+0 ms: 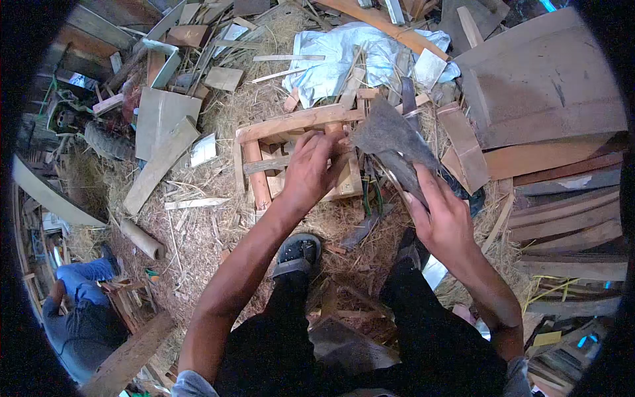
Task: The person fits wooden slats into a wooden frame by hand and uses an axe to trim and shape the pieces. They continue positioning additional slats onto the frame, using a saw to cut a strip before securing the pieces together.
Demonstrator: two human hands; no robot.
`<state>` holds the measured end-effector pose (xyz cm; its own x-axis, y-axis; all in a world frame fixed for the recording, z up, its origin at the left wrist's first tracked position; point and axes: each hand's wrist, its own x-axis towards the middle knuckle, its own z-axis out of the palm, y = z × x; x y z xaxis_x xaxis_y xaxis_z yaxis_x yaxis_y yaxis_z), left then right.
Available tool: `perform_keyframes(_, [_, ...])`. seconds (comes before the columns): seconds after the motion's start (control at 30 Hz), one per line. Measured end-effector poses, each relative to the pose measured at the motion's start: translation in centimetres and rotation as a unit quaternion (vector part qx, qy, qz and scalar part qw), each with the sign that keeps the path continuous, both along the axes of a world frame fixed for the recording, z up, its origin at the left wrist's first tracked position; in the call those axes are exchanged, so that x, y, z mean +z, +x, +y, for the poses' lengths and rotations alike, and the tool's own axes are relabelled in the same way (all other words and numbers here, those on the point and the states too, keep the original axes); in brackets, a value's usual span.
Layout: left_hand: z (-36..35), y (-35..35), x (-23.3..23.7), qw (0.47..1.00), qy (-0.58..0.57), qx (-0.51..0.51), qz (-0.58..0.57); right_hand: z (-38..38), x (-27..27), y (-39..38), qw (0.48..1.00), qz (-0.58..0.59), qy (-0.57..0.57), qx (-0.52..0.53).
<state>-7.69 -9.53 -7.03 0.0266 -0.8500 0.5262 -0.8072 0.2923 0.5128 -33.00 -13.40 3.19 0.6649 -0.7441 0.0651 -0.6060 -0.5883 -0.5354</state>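
A small box-like wooden frame [291, 123] of nailed-looking slats and posts stands on the ground before my feet. My left hand [309, 164] is closed at its right post, fingers curled; whether a small item is also pinched there is hidden. My right hand [442, 215] grips a dark grey, wedge-shaped flat tool [393, 135], its broad end pointing up and left beside the frame's right corner. The tool's exact kind does not show. Behind it lies a dark strip [409, 102] on the litter.
Straw and shavings cover the ground. A pale plastic sheet [331, 49] lies beyond the frame. Stacked boards [569, 212] line the right, with a large panel [536, 86] above them. Loose planks [162, 162] lie left. Another person [86, 311] is at lower left, beside a thick plank [129, 354].
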Motion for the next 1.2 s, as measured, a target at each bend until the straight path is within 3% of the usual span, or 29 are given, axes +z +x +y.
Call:
perform_keyframes(0.03, [-0.1,0.1,0.1,1.0,-0.005,0.0,-0.01,0.0,0.1,0.0,1.0,-0.01,0.005,-0.003])
perform_keyframes(0.23, [0.1,-0.2,1.1,0.979,0.1,-0.001,0.176,0.0,-0.5,-0.3,1.0,0.01,0.011,0.004])
perform_keyframes(0.33, [0.1,-0.1,1.6,0.978,0.104,0.0,0.18,-0.3,-0.8,-0.4,1.0,0.013,0.003,0.016])
perform_keyframes(0.43, [-0.2,0.6,2.2,0.992,0.085,-0.032,0.092,-0.5,-0.8,-0.2,1.0,0.021,0.002,0.022])
perform_keyframes(0.73, [-0.5,0.7,1.5,0.993,0.082,-0.026,0.086,-0.6,0.0,0.5,0.998,0.046,-0.006,0.039])
perform_keyframes(0.83, [-0.6,0.9,1.2,0.994,0.08,-0.031,0.071,-0.2,0.0,0.7,0.998,-0.014,-0.045,0.046])
perform_keyframes(0.93, [-0.6,0.8,1.1,0.989,0.11,-0.025,0.097,-0.3,-0.7,0.7,0.995,0.023,-0.067,0.063])
perform_keyframes(1.03, [-0.6,0.9,1.3,0.994,0.089,-0.031,0.061,-0.5,0.1,0.9,0.999,0.026,0.001,0.026])
perform_keyframes(1.13, [-0.5,0.9,1.3,0.987,0.127,-0.032,0.091,-0.2,-0.2,1.0,0.999,-0.015,-0.04,0.021])
perform_keyframes(1.2, [-0.7,0.8,1.3,0.992,0.091,-0.031,0.083,-0.1,-1.2,0.7,0.999,0.018,-0.026,0.031])
